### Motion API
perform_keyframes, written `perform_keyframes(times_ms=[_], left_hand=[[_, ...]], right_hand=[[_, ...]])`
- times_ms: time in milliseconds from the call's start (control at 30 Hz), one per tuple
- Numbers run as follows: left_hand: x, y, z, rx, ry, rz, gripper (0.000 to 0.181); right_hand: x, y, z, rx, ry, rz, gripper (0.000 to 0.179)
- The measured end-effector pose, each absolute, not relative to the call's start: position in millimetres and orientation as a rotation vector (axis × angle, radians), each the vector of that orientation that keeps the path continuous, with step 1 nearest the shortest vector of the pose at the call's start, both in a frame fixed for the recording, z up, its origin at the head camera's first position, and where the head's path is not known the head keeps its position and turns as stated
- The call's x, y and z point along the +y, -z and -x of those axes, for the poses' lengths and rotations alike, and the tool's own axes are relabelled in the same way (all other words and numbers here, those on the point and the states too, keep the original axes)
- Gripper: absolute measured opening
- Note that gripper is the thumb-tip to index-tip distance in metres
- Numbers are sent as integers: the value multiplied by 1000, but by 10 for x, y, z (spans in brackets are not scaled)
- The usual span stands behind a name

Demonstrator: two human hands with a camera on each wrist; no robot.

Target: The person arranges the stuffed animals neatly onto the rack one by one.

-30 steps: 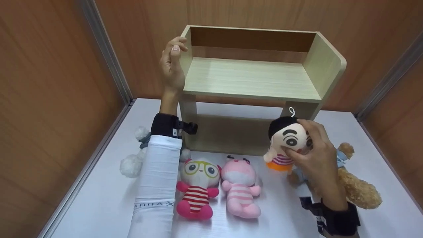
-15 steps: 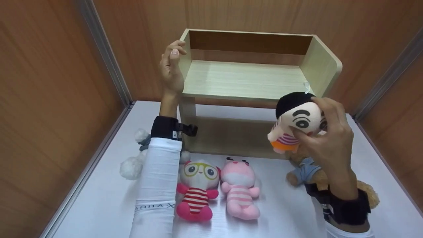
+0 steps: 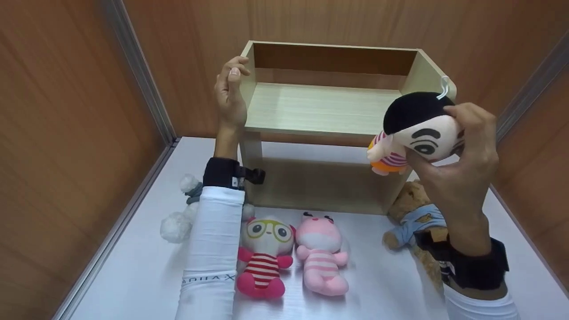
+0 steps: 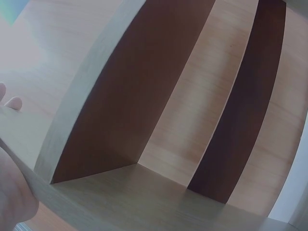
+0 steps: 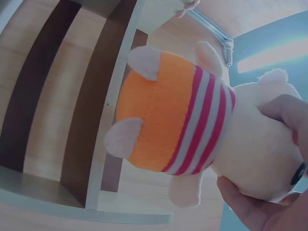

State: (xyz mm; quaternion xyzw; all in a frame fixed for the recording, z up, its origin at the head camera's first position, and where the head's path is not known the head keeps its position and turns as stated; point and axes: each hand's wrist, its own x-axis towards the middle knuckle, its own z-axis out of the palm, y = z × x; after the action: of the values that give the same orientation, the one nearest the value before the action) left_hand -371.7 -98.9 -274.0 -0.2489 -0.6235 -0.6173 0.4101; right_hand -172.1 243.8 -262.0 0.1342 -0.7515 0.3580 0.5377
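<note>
Right grip (image 3: 471,164) is pinching doll (image 3: 422,116) by head; doll is tilting near right end of shelf (image 3: 324,106). Left grip (image 3: 231,95) is hooking shelf edge. Unsupported body (image 3: 393,160) is risking snagging panel (image 3: 420,73), twisting loose.

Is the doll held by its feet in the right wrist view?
No, the right hand grips the doll by its head, with both feet free.

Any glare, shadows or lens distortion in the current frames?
Left wrist: white glare at upper left, shelf edges bowed; right wrist: bright light strip at upper right, beyond the doll, shelf edges curved too; head: soft shadow beside the pale-pink plush.
</note>
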Motion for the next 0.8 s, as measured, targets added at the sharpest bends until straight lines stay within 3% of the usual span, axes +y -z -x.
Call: perform_keyframes(times_ms=[467, 800], left_hand=[[-950, 2688, 3719, -1625, 1534, 584, 32], [-922, 2694, 3699, -1607, 1556, 596, 33]], right_hand=[[2375, 2377, 1851, -1680, -872, -302, 46], [2443, 2272, 2024, -1709, -788, -259, 46]])
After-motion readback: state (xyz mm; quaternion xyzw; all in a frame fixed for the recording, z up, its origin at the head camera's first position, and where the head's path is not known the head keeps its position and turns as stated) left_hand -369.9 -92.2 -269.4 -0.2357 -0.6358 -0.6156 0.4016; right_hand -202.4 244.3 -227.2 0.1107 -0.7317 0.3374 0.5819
